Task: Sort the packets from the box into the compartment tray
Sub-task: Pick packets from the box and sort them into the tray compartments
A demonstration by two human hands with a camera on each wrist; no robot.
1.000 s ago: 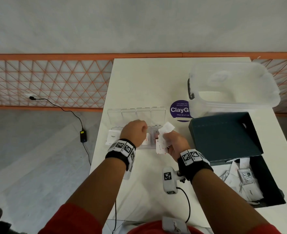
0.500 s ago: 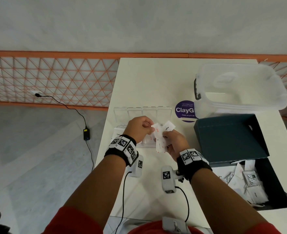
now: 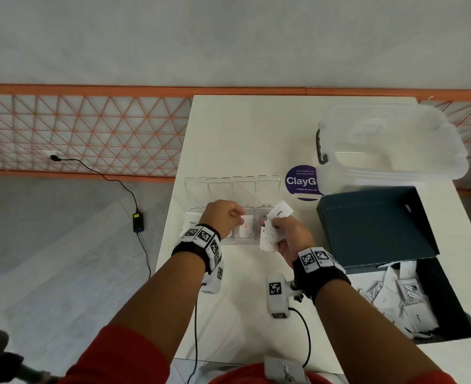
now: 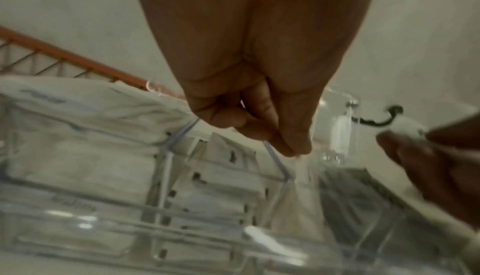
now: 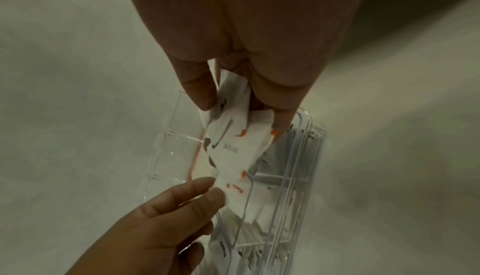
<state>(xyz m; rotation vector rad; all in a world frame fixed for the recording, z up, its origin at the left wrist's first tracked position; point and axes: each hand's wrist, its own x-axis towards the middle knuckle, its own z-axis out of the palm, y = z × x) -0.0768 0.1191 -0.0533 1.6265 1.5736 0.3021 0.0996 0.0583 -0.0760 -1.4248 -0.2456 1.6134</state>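
where hands overlap, tray half-hidden

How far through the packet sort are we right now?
Partway. Done: several packets already lie in the clear compartment tray. In hand: the right hand grips a bunch of white packets, and the left hand pinches one red-printed packet over the tray. Left: a pile of packets in the dark box.

At your two o'clock sits a dark teal box; the packets you hold are white with red print.
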